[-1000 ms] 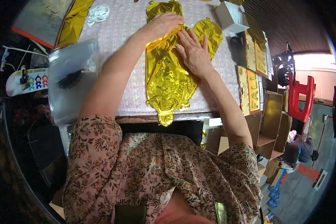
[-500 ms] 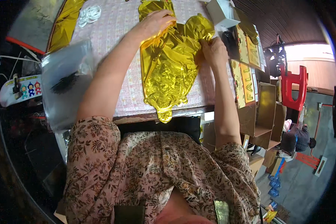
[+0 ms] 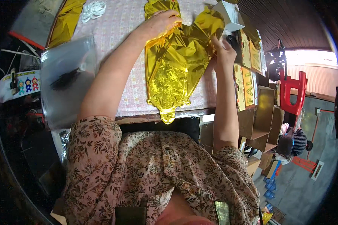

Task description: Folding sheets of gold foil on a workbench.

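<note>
A flat gold foil balloon (image 3: 174, 71) lies on the pink patterned tablecloth (image 3: 118, 33), its tail hanging over the table's near edge. My left hand (image 3: 159, 22) rests on the balloon's upper left part, fingers curled over the foil. My right hand (image 3: 223, 50) is at the balloon's right edge, below a folded-up gold flap (image 3: 210, 20), and pinches the foil there. The balloon's upper right lobe is lifted and folded toward the middle.
A clear plastic bag (image 3: 65, 80) with something dark inside lies at the table's left. A gold foil strip (image 3: 65, 20) and white rings (image 3: 93, 9) sit at the far left. A white box (image 3: 229, 15), yellow packets (image 3: 248, 71), brown cardboard boxes (image 3: 261, 116) and a red chair (image 3: 291, 93) stand right.
My right hand slid from the middle of the balloon to its right edge. The right lobe went from lying flat to being lifted and folded. My left hand stayed on the upper left.
</note>
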A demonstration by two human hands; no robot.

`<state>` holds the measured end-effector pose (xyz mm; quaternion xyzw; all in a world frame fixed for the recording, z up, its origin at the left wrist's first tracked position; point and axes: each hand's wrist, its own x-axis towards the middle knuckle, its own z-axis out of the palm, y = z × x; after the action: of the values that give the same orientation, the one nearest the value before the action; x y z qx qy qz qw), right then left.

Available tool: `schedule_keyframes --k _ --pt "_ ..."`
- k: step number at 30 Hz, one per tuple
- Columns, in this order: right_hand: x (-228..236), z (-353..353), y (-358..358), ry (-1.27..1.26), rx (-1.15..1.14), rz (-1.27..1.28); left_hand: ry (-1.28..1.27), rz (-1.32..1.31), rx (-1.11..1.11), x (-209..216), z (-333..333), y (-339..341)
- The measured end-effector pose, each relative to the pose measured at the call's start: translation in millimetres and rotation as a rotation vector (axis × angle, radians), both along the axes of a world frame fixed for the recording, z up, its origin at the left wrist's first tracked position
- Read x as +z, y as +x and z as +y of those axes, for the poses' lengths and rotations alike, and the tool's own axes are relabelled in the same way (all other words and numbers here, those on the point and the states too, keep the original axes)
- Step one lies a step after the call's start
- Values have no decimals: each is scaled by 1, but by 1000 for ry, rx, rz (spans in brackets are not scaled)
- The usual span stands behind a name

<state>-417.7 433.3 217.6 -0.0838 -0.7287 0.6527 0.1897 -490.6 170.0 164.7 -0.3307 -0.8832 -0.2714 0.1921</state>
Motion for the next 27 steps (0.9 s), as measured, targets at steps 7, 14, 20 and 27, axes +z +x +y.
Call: schedule_keyframes --k 7,14,20,27 --pt "17 -20 5 14 222 -60 54 32 5 1 4 -1" --pt "48 -80 34 52 876 103 821 -886 -148 3 -8 4" --pt "-17 -8 6 604 421 -294 101 13 -43 21 6 8" --pt "-25 -72 24 955 443 36 237 -240 16 5 2 7"
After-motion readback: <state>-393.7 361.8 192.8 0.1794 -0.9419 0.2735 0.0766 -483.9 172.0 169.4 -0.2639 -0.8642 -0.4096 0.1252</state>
